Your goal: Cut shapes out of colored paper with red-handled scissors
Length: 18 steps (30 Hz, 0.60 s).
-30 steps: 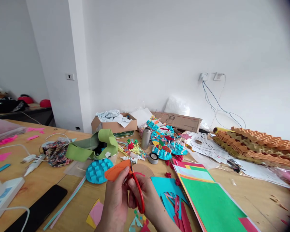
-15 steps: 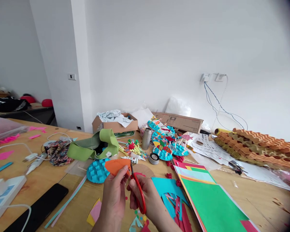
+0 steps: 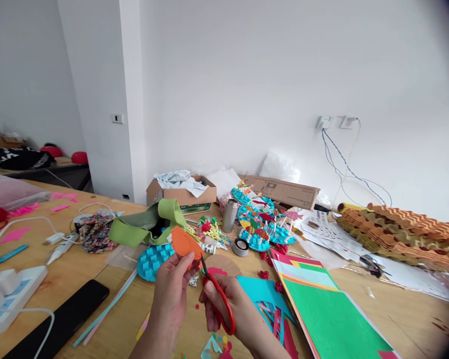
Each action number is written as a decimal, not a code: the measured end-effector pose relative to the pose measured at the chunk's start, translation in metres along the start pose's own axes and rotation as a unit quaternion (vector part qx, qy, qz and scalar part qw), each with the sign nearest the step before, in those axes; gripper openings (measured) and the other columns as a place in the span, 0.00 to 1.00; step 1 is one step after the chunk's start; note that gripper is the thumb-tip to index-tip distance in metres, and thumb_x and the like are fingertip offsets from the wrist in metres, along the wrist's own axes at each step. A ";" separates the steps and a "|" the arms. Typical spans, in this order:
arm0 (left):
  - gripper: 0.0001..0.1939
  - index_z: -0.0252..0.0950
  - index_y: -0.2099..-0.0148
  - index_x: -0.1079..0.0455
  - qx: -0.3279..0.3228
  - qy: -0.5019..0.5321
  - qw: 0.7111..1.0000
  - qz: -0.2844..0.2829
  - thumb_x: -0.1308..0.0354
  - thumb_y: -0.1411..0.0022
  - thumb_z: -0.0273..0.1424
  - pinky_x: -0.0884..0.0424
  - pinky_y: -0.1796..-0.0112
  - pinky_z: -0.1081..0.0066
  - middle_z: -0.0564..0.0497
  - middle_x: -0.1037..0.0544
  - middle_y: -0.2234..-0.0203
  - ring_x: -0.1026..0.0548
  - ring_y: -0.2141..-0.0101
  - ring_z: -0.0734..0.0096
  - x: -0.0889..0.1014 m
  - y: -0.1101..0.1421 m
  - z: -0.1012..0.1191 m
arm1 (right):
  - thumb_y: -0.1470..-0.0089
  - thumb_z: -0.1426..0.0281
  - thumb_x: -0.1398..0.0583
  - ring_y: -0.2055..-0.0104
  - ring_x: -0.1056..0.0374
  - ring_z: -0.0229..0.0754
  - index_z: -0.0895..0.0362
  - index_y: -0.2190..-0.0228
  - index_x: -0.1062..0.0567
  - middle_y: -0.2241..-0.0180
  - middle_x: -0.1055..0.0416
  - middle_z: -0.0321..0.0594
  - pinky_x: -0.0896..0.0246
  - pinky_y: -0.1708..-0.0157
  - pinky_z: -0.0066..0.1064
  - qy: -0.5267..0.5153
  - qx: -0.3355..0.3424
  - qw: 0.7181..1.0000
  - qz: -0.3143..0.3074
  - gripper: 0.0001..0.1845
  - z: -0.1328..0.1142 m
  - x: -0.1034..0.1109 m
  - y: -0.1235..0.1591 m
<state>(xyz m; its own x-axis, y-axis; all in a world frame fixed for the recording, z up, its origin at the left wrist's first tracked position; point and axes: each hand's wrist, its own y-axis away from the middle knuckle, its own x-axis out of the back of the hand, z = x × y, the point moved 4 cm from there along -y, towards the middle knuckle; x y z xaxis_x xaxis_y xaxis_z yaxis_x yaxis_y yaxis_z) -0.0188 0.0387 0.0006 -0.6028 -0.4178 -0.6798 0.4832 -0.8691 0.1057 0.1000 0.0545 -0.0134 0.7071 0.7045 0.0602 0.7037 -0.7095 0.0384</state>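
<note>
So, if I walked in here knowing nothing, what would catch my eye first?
Probably the front middle of the table, where the left hand pinches a piece of orange paper and the right hand holds red-handled scissors at its edge. Behind them, blue paper discs covered in bright cutouts crowd the far side of the table. To the right lies a long stack of orange zigzag folded paper.

Ahead of left hand [image 3: 170, 294]: orange paper [image 3: 183, 243], teal folded-paper disc [image 3: 153, 260].
Right of right hand [image 3: 213, 304]: teal paper [image 3: 254, 289], green card stack [image 3: 322, 309].
Between hands: narrow gap, crossed by red-handled scissors [image 3: 224, 301].
</note>
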 end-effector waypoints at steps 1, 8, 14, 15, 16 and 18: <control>0.15 0.33 0.71 0.23 -0.001 -0.011 1.000 -0.006 0.25 0.64 0.32 0.28 0.69 0.72 0.52 0.20 0.75 0.25 0.73 0.71 0.000 -0.001 0.000 | 0.53 0.34 0.46 0.88 0.43 0.31 0.59 0.72 0.33 0.87 0.36 0.33 0.51 0.87 0.21 0.001 -0.001 1.000 -0.005 0.38 -0.001 0.001 0.001; 0.12 0.33 0.73 0.22 -0.002 -0.126 0.990 -0.056 0.29 0.60 0.35 0.28 0.70 0.69 0.50 0.20 0.78 0.26 0.75 0.69 0.000 -0.001 0.006 | 0.54 0.35 0.44 0.86 0.41 0.32 0.59 0.72 0.33 0.86 0.35 0.34 0.49 0.85 0.21 0.007 -0.011 0.998 -0.054 0.37 -0.004 0.009 0.006; 0.12 0.32 0.73 0.22 0.009 -0.174 0.982 -0.079 0.31 0.59 0.36 0.28 0.68 0.68 0.49 0.20 0.78 0.26 0.75 0.68 0.000 0.000 0.009 | 0.51 0.36 0.44 0.85 0.40 0.32 0.60 0.71 0.32 0.85 0.34 0.34 0.48 0.84 0.21 0.016 -0.013 0.997 -0.071 0.36 0.000 0.016 0.009; 0.12 0.32 0.73 0.22 0.008 -0.178 0.981 -0.082 0.31 0.58 0.36 0.28 0.68 0.68 0.49 0.20 0.78 0.26 0.75 0.68 0.000 -0.001 0.009 | 0.51 0.36 0.44 0.85 0.40 0.32 0.60 0.71 0.32 0.84 0.34 0.35 0.48 0.84 0.21 0.018 -0.016 0.997 -0.075 0.36 0.001 0.017 0.010; 0.11 0.32 0.73 0.22 0.007 -0.182 0.980 -0.084 0.31 0.58 0.36 0.28 0.68 0.68 0.49 0.20 0.78 0.27 0.75 0.68 0.000 -0.001 0.008 | 0.51 0.36 0.44 0.85 0.40 0.32 0.60 0.70 0.32 0.84 0.34 0.35 0.47 0.84 0.21 0.019 -0.019 0.996 -0.080 0.36 0.002 0.017 0.010; 0.11 0.32 0.73 0.22 0.003 -0.189 0.978 -0.089 0.32 0.57 0.36 0.29 0.68 0.69 0.49 0.20 0.78 0.27 0.75 0.68 0.001 -0.002 0.007 | 0.51 0.37 0.44 0.85 0.40 0.31 0.60 0.70 0.32 0.84 0.34 0.35 0.47 0.84 0.21 0.020 -0.022 0.996 -0.088 0.36 0.004 0.019 0.011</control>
<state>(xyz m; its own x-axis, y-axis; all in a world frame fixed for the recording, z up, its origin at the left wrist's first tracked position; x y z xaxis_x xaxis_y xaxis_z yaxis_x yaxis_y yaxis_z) -0.0250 0.0379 0.0050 -0.8689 -0.3278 -0.3709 0.3473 -0.9376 0.0151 0.1210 0.0600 -0.0157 0.5694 0.8174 0.0874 0.8119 -0.5759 0.0955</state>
